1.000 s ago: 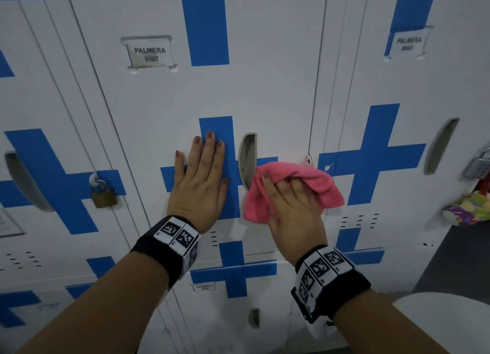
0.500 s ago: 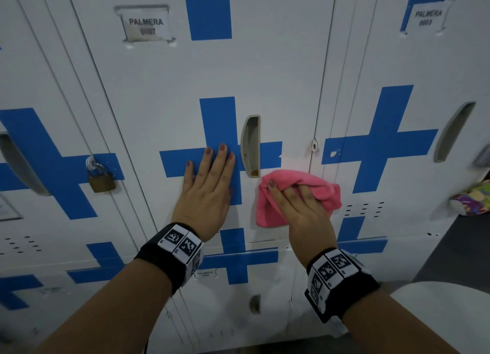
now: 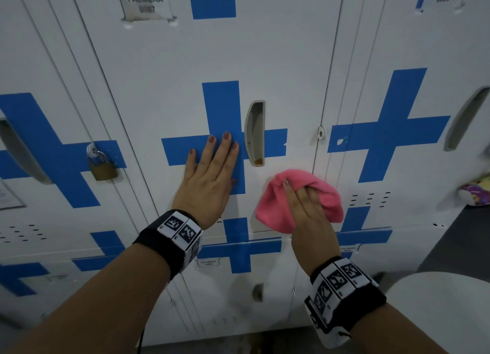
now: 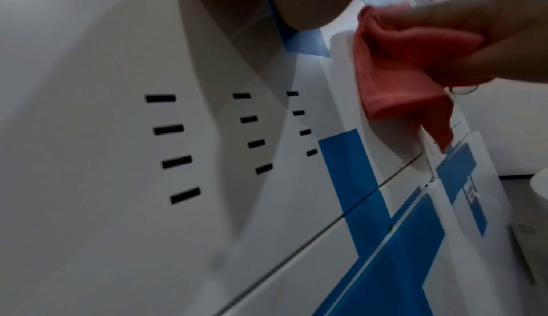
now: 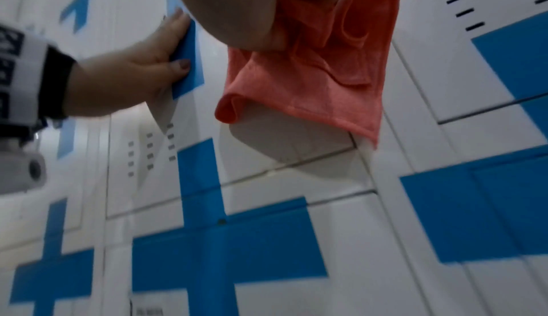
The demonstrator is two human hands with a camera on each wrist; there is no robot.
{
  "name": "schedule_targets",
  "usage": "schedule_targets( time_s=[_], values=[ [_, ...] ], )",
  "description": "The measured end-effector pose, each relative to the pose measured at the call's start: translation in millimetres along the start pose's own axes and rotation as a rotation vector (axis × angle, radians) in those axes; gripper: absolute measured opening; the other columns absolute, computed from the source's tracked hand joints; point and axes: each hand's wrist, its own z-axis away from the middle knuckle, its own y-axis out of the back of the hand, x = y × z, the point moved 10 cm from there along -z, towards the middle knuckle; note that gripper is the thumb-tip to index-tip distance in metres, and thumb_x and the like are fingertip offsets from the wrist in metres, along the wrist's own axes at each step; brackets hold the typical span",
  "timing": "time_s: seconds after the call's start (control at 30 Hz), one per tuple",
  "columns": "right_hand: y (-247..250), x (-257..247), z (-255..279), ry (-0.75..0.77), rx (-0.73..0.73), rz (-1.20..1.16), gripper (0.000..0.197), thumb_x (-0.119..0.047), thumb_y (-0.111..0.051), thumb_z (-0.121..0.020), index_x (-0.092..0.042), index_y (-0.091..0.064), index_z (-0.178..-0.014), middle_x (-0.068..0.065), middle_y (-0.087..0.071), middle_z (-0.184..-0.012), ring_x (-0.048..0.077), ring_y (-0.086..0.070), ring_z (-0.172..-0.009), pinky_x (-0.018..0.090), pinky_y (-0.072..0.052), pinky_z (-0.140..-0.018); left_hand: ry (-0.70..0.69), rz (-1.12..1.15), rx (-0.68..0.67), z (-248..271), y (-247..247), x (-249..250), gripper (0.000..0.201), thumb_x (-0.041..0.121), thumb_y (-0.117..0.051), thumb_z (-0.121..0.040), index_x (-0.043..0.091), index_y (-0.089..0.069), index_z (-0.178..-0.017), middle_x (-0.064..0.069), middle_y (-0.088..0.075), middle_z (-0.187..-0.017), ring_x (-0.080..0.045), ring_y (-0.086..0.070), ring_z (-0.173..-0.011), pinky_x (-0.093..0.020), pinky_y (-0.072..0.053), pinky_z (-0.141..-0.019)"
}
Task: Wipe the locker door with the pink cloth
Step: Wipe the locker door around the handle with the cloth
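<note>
**A:** Start nearest the camera. What do the arms look like?

**B:** Both forearms reach forward and up from the bottom edge, each with a black wrist band [image 3: 169, 243] carrying white coded tags. The left hand [image 3: 209, 178] lies flat on the locker door [image 3: 278, 62], fingers straight and close together, pointing up, the palm against the metal. The right wrist view shows its thumb spread out to the side on the blue cross [image 3: 221, 109].

**A:** So that hand grips nothing?

**B:** Nothing. It simply presses on the door. The right hand [image 3: 309, 210] is the busy one: its fingers curl over the pink cloth [image 3: 275, 213] and bunch it against the door.

**A:** Where on the door is the cloth?

**B:** Low on the right part, below the recessed handle [image 3: 255, 133] and close to the door's right edge. A loose fold hangs beneath the palm, reaching about to the seam above the lower locker [image 3: 238, 314], as the right wrist view shows.

**A:** And further off?

**B:** Vent slots [image 4: 178, 145] sit under the left hand. On the neighbouring door to the left hangs a brass padlock [image 3: 102, 165]. Up top is a name plate [image 3: 144, 5] reading PALMERA. At the far right edge something multicoloured [image 3: 477, 192] shows, too blurred to identify.
</note>
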Motion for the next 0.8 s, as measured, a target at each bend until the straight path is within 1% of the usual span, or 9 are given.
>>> schedule_targets(
  time_s=[0.03, 0.13, 0.2, 0.3, 0.4, 0.47, 0.6, 0.67, 0.8],
  values=[
    [7.5, -4.9, -3.0, 0.011, 0.029, -0.005, 0.089, 0.005, -0.032, -0.071, -0.019, -0.004, -0.152, 0.002, -0.012, -0.158, 0.025, -0.010, -0.146, 0.041, -0.017, -0.118, 0.002, 0.004, 0.004, 0.2, 0.2, 0.1, 0.063, 0.030, -0.031, -0.093, 0.010, -0.009, -0.148, -0.006, -0.005, -0.155, -0.017, 0.022, -0.142, -0.041, 0.012, -0.113],
    [25.7, -19.0, -13.2, 0.053, 0.134, -0.092, 0.082, 0.003, -0.032, -0.073, -0.015, -0.013, -0.151, 0.008, -0.024, -0.155, 0.029, -0.018, -0.144, 0.041, -0.020, -0.116, 0.004, 0.016, 0.012, 0.1, 0.9, 1.1, 0.062, 0.029, -0.032, -0.093, 0.010, -0.010, -0.148, -0.007, -0.005, -0.155, -0.017, 0.022, -0.142, -0.041, 0.012, -0.114],
    [24.1, -17.7, -17.2, 0.030, 0.156, -0.140, 0.080, 0.004, -0.032, -0.075, -0.017, -0.015, -0.151, 0.006, -0.022, -0.156, 0.027, -0.015, -0.145, 0.038, -0.015, -0.116, 0.005, 0.018, 0.016, -0.3, 1.1, 0.7, 0.062, 0.029, -0.032, -0.093, 0.010, -0.010, -0.148, -0.007, -0.005, -0.155, -0.017, 0.023, -0.142, -0.040, 0.013, -0.113],
    [9.0, -15.5, -15.6, 0.016, 0.105, -0.101, 0.086, 0.008, -0.033, -0.074, -0.021, -0.011, -0.151, 0.001, -0.016, -0.158, 0.023, -0.008, -0.146, 0.030, -0.005, -0.115, -0.001, 0.008, 0.026, -0.4, 1.1, 0.4, 0.062, 0.029, -0.033, -0.093, 0.009, -0.011, -0.147, -0.007, -0.006, -0.154, -0.017, 0.022, -0.142, -0.040, 0.014, -0.114],
    [-3.0, -11.5, -7.6, -0.013, 0.074, -0.136, 0.097, 0.017, -0.042, -0.073, -0.028, -0.005, -0.150, -0.003, -0.013, -0.158, 0.017, -0.002, -0.144, 0.033, -0.007, -0.113, -0.010, -0.008, 0.032, 1.4, 0.2, 1.1, 0.062, 0.029, -0.035, -0.094, 0.009, -0.012, -0.147, -0.008, -0.007, -0.154, -0.018, 0.021, -0.143, -0.041, 0.013, -0.114],
    [-13.3, -10.2, -0.5, -0.034, 0.031, -0.162, 0.099, 0.019, -0.043, -0.075, -0.032, 0.003, -0.148, -0.008, -0.005, -0.157, 0.012, 0.005, -0.141, 0.033, -0.006, -0.113, -0.005, -0.009, 0.032, 2.4, -0.4, 1.0, 0.062, 0.028, -0.035, -0.094, 0.009, -0.011, -0.148, -0.007, -0.007, -0.154, -0.017, 0.021, -0.142, -0.041, 0.013, -0.114],
    [-37.3, -3.3, 13.8, -0.087, -0.066, -0.193, 0.097, 0.018, -0.039, -0.079, -0.033, 0.010, -0.146, -0.015, 0.008, -0.155, 0.007, 0.014, -0.140, 0.028, 0.005, -0.111, -0.002, -0.014, 0.038, 2.3, 0.1, 1.2, 0.061, 0.029, -0.034, -0.094, 0.009, -0.011, -0.147, -0.006, -0.007, -0.154, -0.017, 0.022, -0.142, -0.040, 0.014, -0.114],
    [-46.1, 0.7, 20.9, -0.119, -0.092, -0.216, 0.097, 0.017, -0.037, -0.081, -0.035, 0.015, -0.144, -0.017, 0.012, -0.154, 0.004, 0.017, -0.138, 0.025, 0.008, -0.110, -0.002, -0.014, 0.044, 2.7, -0.3, 1.4, 0.061, 0.028, -0.035, -0.094, 0.009, -0.011, -0.147, -0.007, -0.007, -0.154, -0.017, 0.022, -0.142, -0.041, 0.014, -0.114],
    [-60.6, 7.0, 33.9, -0.167, -0.146, -0.247, 0.093, 0.016, -0.035, -0.083, -0.030, 0.023, -0.139, -0.017, 0.019, -0.148, 0.003, 0.020, -0.135, 0.022, 0.011, -0.108, -0.003, -0.013, 0.045, 3.4, -0.7, 1.6, 0.062, 0.027, -0.036, -0.094, 0.009, -0.011, -0.148, -0.007, -0.007, -0.154, -0.017, 0.022, -0.142, -0.041, 0.014, -0.114]
  ],
)
